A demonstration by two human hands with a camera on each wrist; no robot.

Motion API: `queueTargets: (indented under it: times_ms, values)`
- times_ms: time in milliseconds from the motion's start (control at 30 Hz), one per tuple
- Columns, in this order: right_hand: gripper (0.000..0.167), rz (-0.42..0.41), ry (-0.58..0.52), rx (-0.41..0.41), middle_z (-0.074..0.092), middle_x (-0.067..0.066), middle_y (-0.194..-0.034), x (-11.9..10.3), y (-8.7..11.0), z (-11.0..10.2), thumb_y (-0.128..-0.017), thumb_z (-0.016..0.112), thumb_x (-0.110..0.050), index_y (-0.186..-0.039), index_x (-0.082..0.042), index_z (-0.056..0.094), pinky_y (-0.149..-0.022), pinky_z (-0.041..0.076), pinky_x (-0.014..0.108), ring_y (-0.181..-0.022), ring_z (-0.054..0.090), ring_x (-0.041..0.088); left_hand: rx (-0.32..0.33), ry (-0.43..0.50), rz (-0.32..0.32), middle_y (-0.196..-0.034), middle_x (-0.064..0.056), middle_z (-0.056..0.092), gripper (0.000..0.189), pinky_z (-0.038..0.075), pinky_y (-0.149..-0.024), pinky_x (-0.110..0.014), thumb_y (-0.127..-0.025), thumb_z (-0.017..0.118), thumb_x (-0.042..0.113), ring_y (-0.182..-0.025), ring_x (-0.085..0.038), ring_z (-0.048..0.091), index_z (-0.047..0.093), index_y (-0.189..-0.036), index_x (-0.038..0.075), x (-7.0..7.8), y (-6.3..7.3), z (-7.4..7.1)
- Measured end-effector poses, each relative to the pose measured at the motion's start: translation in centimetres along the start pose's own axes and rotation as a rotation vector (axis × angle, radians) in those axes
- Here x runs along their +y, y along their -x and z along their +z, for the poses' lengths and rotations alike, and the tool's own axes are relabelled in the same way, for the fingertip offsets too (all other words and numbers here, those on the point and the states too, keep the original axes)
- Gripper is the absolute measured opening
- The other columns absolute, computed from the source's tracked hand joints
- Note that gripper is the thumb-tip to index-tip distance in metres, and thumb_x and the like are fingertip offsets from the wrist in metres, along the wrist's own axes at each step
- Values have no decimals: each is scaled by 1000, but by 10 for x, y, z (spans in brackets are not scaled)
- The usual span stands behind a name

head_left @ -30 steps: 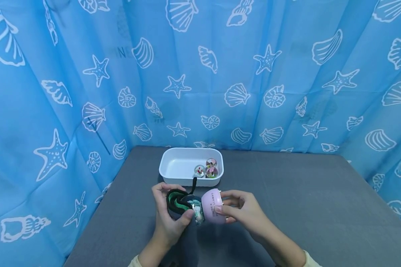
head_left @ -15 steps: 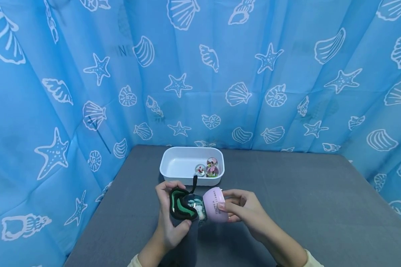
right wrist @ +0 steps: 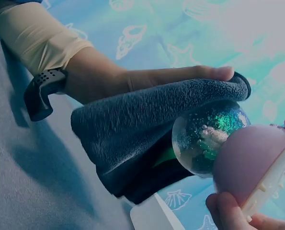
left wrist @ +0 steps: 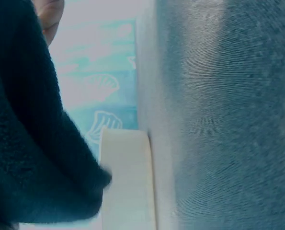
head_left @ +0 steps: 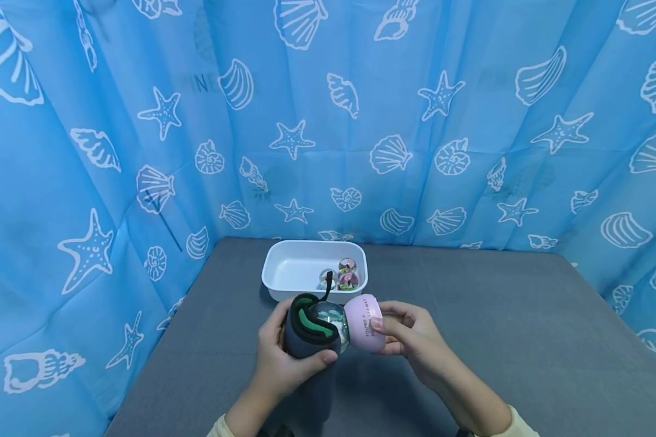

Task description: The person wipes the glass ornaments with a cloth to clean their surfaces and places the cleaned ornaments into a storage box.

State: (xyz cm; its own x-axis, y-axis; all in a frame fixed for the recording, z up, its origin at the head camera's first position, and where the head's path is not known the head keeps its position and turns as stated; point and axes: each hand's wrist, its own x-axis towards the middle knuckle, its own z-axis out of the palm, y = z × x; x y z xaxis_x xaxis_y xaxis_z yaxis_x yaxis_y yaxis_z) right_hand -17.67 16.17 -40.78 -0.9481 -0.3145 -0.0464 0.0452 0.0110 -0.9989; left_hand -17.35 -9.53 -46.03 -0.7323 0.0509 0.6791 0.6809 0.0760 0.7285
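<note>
My left hand holds a folded fuzzy grey cloth with black edging, a green inner face and a small black loop. My right hand grips a snow globe by its lilac base, which bears dark lettering. The globe lies tipped sideways, its clear ball pointing left into the fold of the cloth. Glitter and a pale figure show inside the ball in the right wrist view. Dark cloth fills the left side of the left wrist view, where the globe is hidden.
Behind the hands, a white tray stands on the grey-covered table. Small glass globes sit in its right end. A blue curtain with white shells hangs along the back and sides.
Both hands have shifted right and slightly up with the cloth and snow globe. My left hand has turned the cloth about the ball, showing more of its grey outside.
</note>
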Motion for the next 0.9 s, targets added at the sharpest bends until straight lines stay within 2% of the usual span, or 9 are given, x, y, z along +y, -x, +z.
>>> queueTargets:
  times_ms: [100, 233, 367, 467, 600, 733, 900]
  values:
    - [53, -14, 7, 9, 75, 7, -111, -1, 0, 0, -100, 66, -22, -138, 13, 57, -78, 66, 33, -94, 75, 17, -15, -37, 1, -124, -3, 75, 77, 58, -101, -27, -76, 95, 49, -109, -20, 73, 64, -139, 17, -2, 1, 2]
    - [53, -61, 41, 7, 77, 6, -109, -2, 1, 0, -98, 69, -20, -138, 12, 58, -78, 66, 34, -96, 76, 15, -10, -55, 18, -123, -2, 76, 78, 59, -100, -28, -74, 97, 46, -107, -20, 74, 65, -138, 15, -3, 2, 3]
    - [56, -193, 77, -57, 75, 13, -109, -5, 3, -4, -94, 73, -10, -141, 11, 52, -75, 67, 37, -88, 77, 17, -1, -59, 54, -121, -4, 77, 75, 60, -97, -27, -73, 97, 42, -104, -19, 75, 67, -135, 12, -5, 3, 3]
    - [71, -271, 116, -117, 72, 21, -111, -9, 6, -9, -89, 79, -3, -151, 2, 44, -74, 67, 40, -85, 78, 22, 4, -56, 73, -119, -5, 78, 71, 61, -96, -27, -75, 96, 41, -102, -19, 76, 68, -134, 12, -5, 4, 4]
    - [96, -289, 226, -168, 64, 25, -115, -15, 10, -13, -82, 87, -4, -162, -19, 37, -71, 67, 43, -86, 77, 27, -6, -63, 74, -119, -5, 78, 68, 61, -95, -28, -78, 93, 45, -101, -18, 77, 68, -133, 13, -3, 6, 6]
    - [90, -280, 338, -191, 61, 25, -119, -20, 14, -15, -81, 89, -9, -158, -19, 44, -69, 67, 41, -87, 76, 26, -23, -66, 84, -118, -4, 78, 69, 63, -94, -29, -78, 92, 46, -101, -18, 77, 68, -132, 11, 0, 7, 10]
    - [83, -259, 394, -202, 59, 20, -133, -20, 18, -17, -79, 92, -13, -148, -24, 47, -70, 67, 41, -85, 76, 24, -50, -42, 77, -118, -6, 79, 70, 64, -93, -32, -78, 93, 44, -100, -19, 78, 68, -132, 8, -1, 10, 13]
